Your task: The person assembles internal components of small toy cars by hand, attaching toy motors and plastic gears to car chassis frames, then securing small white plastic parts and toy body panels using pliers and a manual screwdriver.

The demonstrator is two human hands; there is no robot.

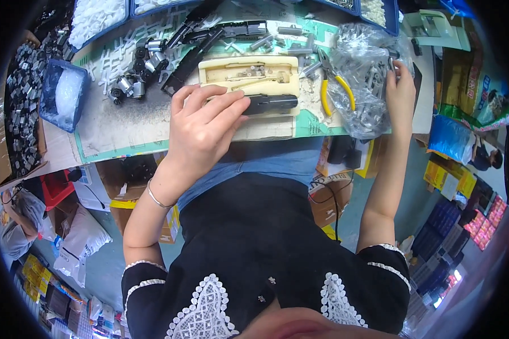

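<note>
Steadying the black part [274, 103] along the near side of the cream fixture [277, 88] seems the step in hand; the left hand [208, 117] grasps its left end, fingers bent. Next, the right hand [401, 87], curled at the clear bag [350, 45] of metal pieces, likely needs a fine pinch; whether it already holds one, I cannot tell.

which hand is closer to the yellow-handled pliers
Right. The right hand is at the clear plastic bag, to the right of the pliers; the left hand is farther away on their left, at the black part.
</note>
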